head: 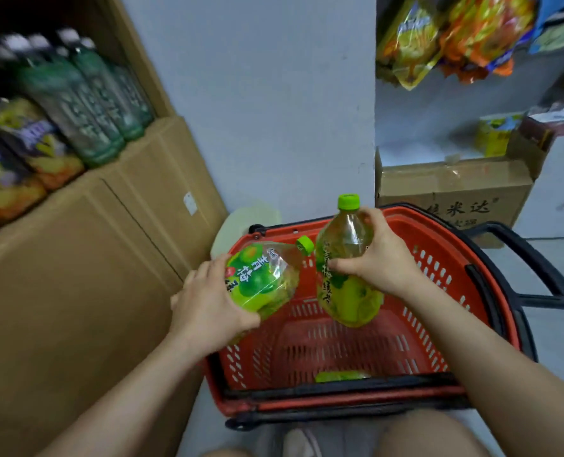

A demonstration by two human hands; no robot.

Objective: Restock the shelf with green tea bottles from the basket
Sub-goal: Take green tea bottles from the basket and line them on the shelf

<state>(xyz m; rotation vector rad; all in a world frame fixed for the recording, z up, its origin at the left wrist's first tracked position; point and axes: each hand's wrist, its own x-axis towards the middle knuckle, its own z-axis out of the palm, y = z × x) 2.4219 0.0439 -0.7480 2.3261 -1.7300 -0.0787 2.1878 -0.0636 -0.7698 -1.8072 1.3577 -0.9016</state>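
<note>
Left hand (208, 308) and right hand (378, 258) are each grasping a green-labelled clear plastic tea bottle (264, 278) above the red plastic basket (491, 311); support bottle bases while carrying toward the cardboard shelf at frame left (76, 258).

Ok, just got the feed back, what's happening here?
The person holds a green tea bottle in each hand above the red basket. The left hand grips the left bottle tilted, cap toward the right. The right hand holds the right bottle roughly upright. Something green lies at the basket's near edge, possibly another bottle. Neither held bottle is on the shelf yet.
</note>
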